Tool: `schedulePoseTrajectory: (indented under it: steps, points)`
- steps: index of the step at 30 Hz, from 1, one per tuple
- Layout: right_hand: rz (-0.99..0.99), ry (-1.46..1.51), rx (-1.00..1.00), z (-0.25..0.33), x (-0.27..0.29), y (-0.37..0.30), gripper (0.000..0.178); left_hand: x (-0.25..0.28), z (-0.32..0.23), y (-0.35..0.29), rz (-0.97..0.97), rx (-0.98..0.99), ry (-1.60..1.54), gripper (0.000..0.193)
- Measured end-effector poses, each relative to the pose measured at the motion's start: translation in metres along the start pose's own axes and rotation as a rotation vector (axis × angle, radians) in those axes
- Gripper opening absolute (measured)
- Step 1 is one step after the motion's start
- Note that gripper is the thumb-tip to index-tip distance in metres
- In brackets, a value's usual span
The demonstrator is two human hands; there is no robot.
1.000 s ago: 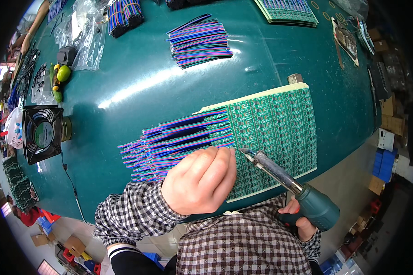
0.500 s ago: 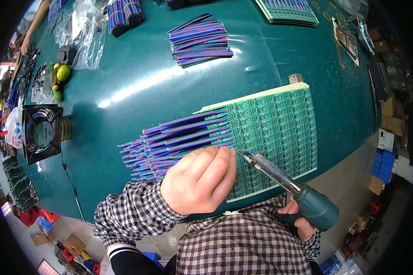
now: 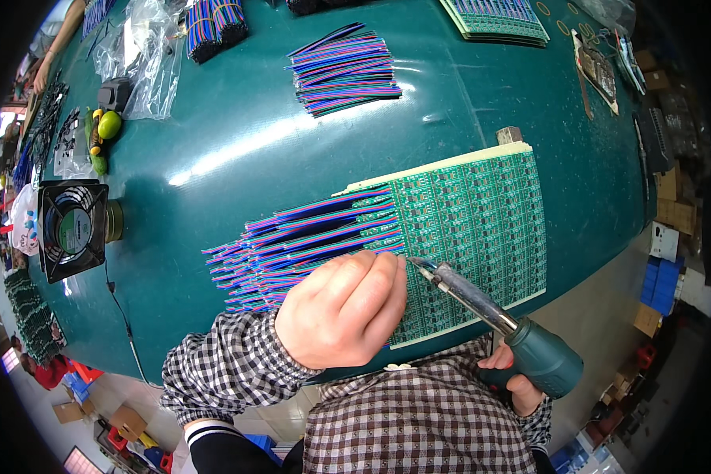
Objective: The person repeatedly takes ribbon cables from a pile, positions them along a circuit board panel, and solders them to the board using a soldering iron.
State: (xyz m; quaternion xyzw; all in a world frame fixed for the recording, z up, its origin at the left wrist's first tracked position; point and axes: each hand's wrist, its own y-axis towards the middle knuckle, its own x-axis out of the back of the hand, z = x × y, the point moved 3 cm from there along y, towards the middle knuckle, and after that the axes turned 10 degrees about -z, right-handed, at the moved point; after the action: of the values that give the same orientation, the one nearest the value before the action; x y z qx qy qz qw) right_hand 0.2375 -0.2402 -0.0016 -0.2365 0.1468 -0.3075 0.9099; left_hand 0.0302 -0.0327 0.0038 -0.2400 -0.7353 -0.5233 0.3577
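My left hand (image 3: 344, 308) is closed in a pinch over the circuit board panel (image 3: 474, 229), on a multicolour ribbon wire mostly hidden by the fingers. Just right of those fingertips is the tip of a soldering gun (image 3: 482, 304) with a dark green body. My right hand (image 3: 517, 383) grips its handle, partly hidden behind the body. Rows of blue, pink and black ribbon wires (image 3: 292, 237) run leftward from the panel's left part, some passing under my left hand. The panel's right part shows bare green boards with small dark chips.
A loose wire pile (image 3: 344, 71) lies beyond the panel. A small metal block (image 3: 509, 136) touches its far edge. At left stand a fan (image 3: 73, 229) and a green fruit (image 3: 110, 125). More panels (image 3: 498, 20) lie far right. Another person's arm (image 3: 55, 51) reaches in far left.
Almost nothing differs: both hands and the soldering gun hold the same place. At the far left, the other person's arm has shifted slightly.
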Motion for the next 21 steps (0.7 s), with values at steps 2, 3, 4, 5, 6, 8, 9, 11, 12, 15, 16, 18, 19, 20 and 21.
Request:
schedulePoseTrajectory:
  steps: [2, 3, 4, 5, 6, 8, 9, 11, 12, 15, 16, 18, 19, 20, 21]
  points:
    - [-0.002, -0.004, -0.004, 0.0, 0.0, 0.0, 0.063, 0.0, 0.0, -0.001, 0.006, 0.002, -0.005, 0.036]
    - [-0.003, -0.008, -0.002, -0.001, 0.0, 0.0, 0.064, -0.001, 0.001, -0.001, 0.006, 0.003, -0.006, 0.036]
    - [-0.003, -0.012, -0.001, -0.001, 0.0, 0.0, 0.065, -0.002, 0.001, -0.002, 0.004, 0.004, -0.007, 0.036]
    - [-0.003, -0.011, 0.001, -0.001, 0.0, -0.001, 0.065, -0.001, 0.0, -0.002, 0.002, 0.001, -0.004, 0.036]
    - [-0.011, 0.012, 0.008, 0.0, 0.0, -0.002, 0.066, 0.0, 0.0, -0.001, 0.002, -0.001, -0.003, 0.036]
    - [-0.019, 0.033, 0.015, -0.001, 0.0, -0.002, 0.067, 0.0, -0.001, 0.0, 0.008, 0.0, -0.003, 0.035]
    - [-0.019, 0.031, 0.022, -0.002, 0.001, -0.002, 0.068, 0.0, 0.0, 0.0, 0.008, 0.001, -0.003, 0.035]
    - [-0.021, 0.029, 0.03, -0.003, 0.002, -0.001, 0.069, 0.0, 0.002, 0.0, -0.002, -0.001, -0.01, 0.035]
    - [-0.019, 0.028, 0.028, -0.004, 0.002, -0.001, 0.069, 0.0, 0.002, 0.0, -0.002, -0.002, -0.01, 0.035]
    - [0.001, 0.028, 0.035, -0.007, 0.005, 0.0, 0.068, -0.001, 0.003, 0.001, 0.0, 0.003, -0.004, 0.034]
    - [0.02, 0.027, 0.044, -0.007, 0.007, 0.001, 0.067, -0.001, 0.003, 0.001, 0.0, -0.001, 0.003, 0.035]
    - [0.075, 0.01, 0.051, -0.007, 0.013, 0.001, 0.065, 0.001, 0.002, 0.002, 0.001, -0.008, 0.018, 0.035]
    - [0.129, -0.01, 0.058, -0.007, 0.013, 0.002, 0.066, 0.002, 0.001, 0.004, 0.011, 0.002, 0.015, 0.037]
    - [0.132, -0.001, 0.07, -0.006, 0.011, 0.004, 0.066, 0.003, 0.001, 0.006, 0.017, 0.006, 0.015, 0.04]
    - [0.12, 0.046, 0.095, -0.004, 0.01, 0.006, 0.066, 0.004, 0.0, 0.007, 0.029, -0.001, 0.013, 0.04]
